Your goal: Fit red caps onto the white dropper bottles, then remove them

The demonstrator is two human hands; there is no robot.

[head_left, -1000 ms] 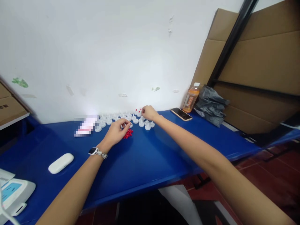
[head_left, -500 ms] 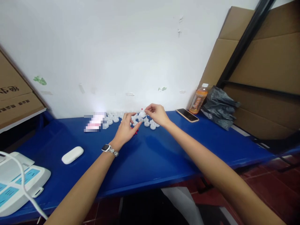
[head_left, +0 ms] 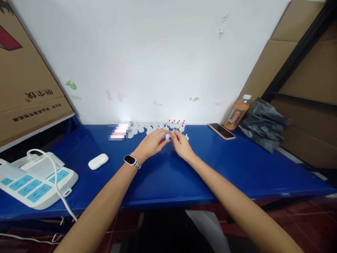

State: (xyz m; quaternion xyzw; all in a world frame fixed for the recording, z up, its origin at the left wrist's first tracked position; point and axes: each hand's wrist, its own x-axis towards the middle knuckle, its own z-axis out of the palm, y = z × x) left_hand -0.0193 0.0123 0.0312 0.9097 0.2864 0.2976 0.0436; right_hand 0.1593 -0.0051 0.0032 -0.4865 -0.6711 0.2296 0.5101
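My left hand [head_left: 153, 142] is closed around the side of a white plastic nozzle cap [head_left: 167, 136], held between thumb and fingers. Right beside it, my right hand [head_left: 181, 144] pinches at the cap's nozzle end; whatever lies between its fingertips is too small and covered to make out. Behind my hands, several white nozzle caps [head_left: 141, 129] without red tips stand on the blue table. A group with red tips [head_left: 182, 127] stands at the back, right of them. Small red pieces [head_left: 160, 141] show partly under my left hand.
A blurred flat packet [head_left: 119, 131], a white earbud case [head_left: 98, 161] and a power strip [head_left: 39, 188] with a white cable lie to the left. On the right are a phone [head_left: 221, 131], an orange drink bottle [head_left: 237, 112] and a dark plastic bag [head_left: 264, 123]. A wall stands behind.
My right hand has come back from the red-tipped caps at the rear to meet my left. My left hand has closed on a cap. The camera view has shifted.
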